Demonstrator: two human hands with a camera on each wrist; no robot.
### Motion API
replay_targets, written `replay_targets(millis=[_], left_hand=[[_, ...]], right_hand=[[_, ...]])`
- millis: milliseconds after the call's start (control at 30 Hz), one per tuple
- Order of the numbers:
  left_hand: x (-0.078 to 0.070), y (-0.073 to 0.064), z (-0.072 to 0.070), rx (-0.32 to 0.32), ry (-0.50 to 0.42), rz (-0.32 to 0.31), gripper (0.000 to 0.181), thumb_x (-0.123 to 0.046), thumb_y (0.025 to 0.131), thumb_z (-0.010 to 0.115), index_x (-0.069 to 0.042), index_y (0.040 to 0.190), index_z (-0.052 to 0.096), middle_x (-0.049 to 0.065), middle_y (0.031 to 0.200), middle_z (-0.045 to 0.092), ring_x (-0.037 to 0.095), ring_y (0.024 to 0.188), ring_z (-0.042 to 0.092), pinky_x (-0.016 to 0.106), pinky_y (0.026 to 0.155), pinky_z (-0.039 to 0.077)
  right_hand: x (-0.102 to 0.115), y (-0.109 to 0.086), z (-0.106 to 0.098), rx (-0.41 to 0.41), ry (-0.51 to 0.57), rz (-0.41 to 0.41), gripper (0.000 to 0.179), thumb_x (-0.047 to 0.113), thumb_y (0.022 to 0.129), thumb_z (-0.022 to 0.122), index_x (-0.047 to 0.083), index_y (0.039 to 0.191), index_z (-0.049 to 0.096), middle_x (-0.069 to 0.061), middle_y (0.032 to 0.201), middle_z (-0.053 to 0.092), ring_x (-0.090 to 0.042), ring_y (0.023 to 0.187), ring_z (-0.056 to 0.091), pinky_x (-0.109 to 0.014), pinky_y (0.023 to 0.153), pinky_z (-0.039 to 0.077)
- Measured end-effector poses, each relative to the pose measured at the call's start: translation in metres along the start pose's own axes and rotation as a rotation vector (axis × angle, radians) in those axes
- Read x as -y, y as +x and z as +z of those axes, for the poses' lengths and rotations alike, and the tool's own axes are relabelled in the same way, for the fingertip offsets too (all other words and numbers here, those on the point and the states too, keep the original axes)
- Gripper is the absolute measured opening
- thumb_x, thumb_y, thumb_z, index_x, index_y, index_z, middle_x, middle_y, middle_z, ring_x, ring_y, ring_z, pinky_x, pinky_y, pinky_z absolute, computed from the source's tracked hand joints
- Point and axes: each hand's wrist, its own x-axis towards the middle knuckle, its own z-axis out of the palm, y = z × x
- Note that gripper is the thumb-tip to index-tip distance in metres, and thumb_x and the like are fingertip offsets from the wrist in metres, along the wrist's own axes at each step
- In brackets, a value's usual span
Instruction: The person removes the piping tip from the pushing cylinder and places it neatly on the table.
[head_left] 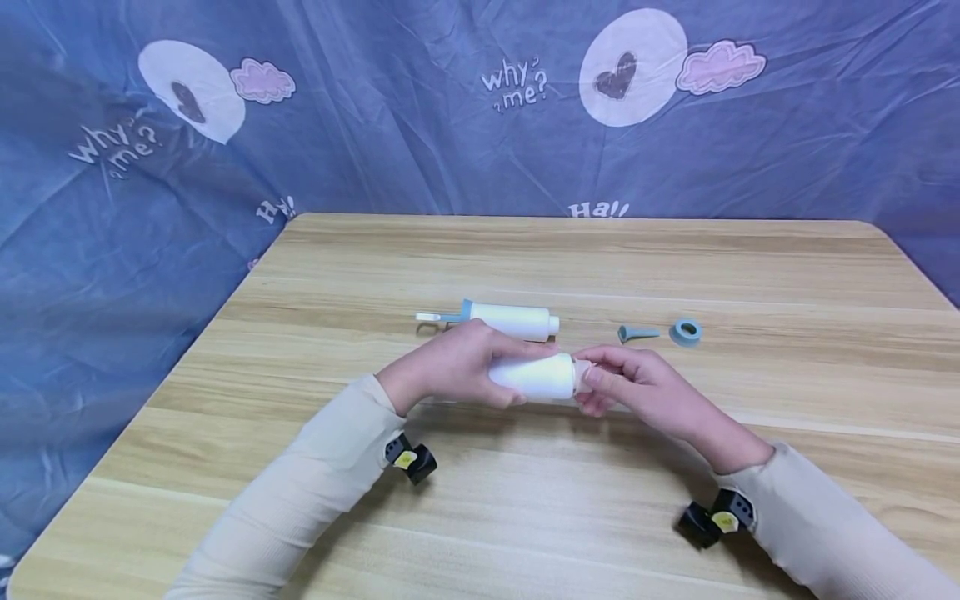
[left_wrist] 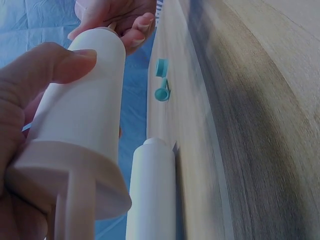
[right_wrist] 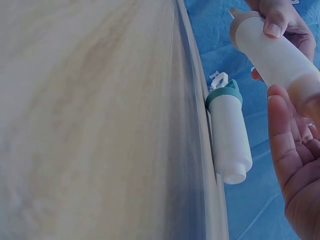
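My left hand (head_left: 461, 362) grips the white barrel of a plunger syringe (head_left: 534, 377), held low over the table and pointing right. In the left wrist view, my left thumb lies along the barrel, and a wide beige end collar (left_wrist: 75, 165) with a rod sits at its rear. At the front end, my right hand (head_left: 637, 390) pinches a pale beige tip piece (head_left: 582, 375) between thumb and fingers. The right wrist view shows this beige piece (right_wrist: 305, 91) against the barrel's end, partly hidden by my fingers.
A second white syringe (head_left: 513, 318) with a blue-green collar lies just behind my hands. Farther right on the wooden table (head_left: 525, 517) are a small blue-green funnel-shaped nozzle (head_left: 639, 333) and a blue-green ring (head_left: 686, 332). A blue printed cloth (head_left: 420, 108) hangs behind the table.
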Motion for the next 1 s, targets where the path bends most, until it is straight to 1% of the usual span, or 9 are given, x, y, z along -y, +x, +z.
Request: replay_targets(millis=[100,267,400,500,633,833,1000], left_hand=[[0.0012,0.0002,0.0003,-0.002,-0.005,-0.001,0.059,-0.018,0.072,0.075,-0.018,0.128,0.057,0.005,0.11,0.067,0.01,0.072,0.053,0.018,0.062,0.045],[0.0034,0.0,0.0011,0.0,-0.019,-0.002,0.059,-0.019,0.073,0.075,-0.017,0.129,0.056,0.004,0.112,0.066,0.01,0.072,0.053,0.018,0.062,0.045],[0.0049,-0.0003,0.0019,0.009,-0.033,-0.012,0.059,-0.019,0.074,0.075,-0.018,0.13,0.055,0.003,0.113,0.066,0.009,0.073,0.054,0.019,0.064,0.046],[0.0062,-0.0003,0.0026,0.01,-0.031,-0.009,0.059,-0.02,0.074,0.075,-0.018,0.13,0.055,0.003,0.113,0.066,0.009,0.074,0.055,0.019,0.064,0.046],[0.0074,-0.0009,0.0032,0.009,-0.033,-0.013,0.06,-0.02,0.074,0.075,-0.019,0.13,0.055,0.003,0.114,0.066,0.01,0.076,0.054,0.019,0.065,0.046],[0.0077,-0.0028,0.0039,0.008,-0.05,-0.031,0.06,-0.019,0.073,0.076,-0.019,0.13,0.055,0.004,0.115,0.065,0.011,0.079,0.055,0.02,0.067,0.047],[0.0077,-0.0033,0.0043,0.008,-0.065,-0.045,0.06,-0.018,0.072,0.076,-0.019,0.129,0.056,0.003,0.114,0.066,0.011,0.08,0.056,0.02,0.068,0.047]], right_hand=[[0.0012,-0.0008,0.0003,-0.028,-0.033,0.013,0.032,0.013,0.095,0.051,-0.009,0.119,0.053,-0.016,0.093,0.066,-0.016,0.078,0.065,-0.033,0.07,0.056],[0.0025,-0.0018,0.0014,-0.07,-0.102,0.028,0.034,0.013,0.09,0.059,-0.004,0.119,0.055,-0.016,0.103,0.065,-0.009,0.087,0.063,-0.025,0.074,0.053],[0.0024,-0.0021,0.0024,-0.1,-0.128,0.039,0.035,0.013,0.087,0.064,-0.001,0.119,0.057,-0.016,0.108,0.064,-0.009,0.092,0.062,-0.025,0.075,0.053],[0.0025,-0.0024,0.003,-0.115,-0.135,0.03,0.037,0.012,0.086,0.065,-0.001,0.119,0.057,-0.017,0.112,0.062,-0.009,0.095,0.061,-0.025,0.077,0.053],[0.0031,-0.0025,0.0036,-0.128,-0.148,0.005,0.037,0.01,0.084,0.067,-0.001,0.118,0.057,-0.017,0.11,0.062,-0.009,0.094,0.061,-0.024,0.077,0.052],[0.003,-0.0024,0.0044,-0.129,-0.137,-0.021,0.036,0.008,0.082,0.068,0.0,0.116,0.058,-0.016,0.107,0.062,-0.009,0.091,0.061,-0.023,0.075,0.052],[0.0007,-0.0034,0.0047,-0.154,-0.135,-0.075,0.036,0.003,0.08,0.069,-0.001,0.114,0.058,-0.011,0.101,0.062,-0.011,0.088,0.061,-0.023,0.073,0.052]])
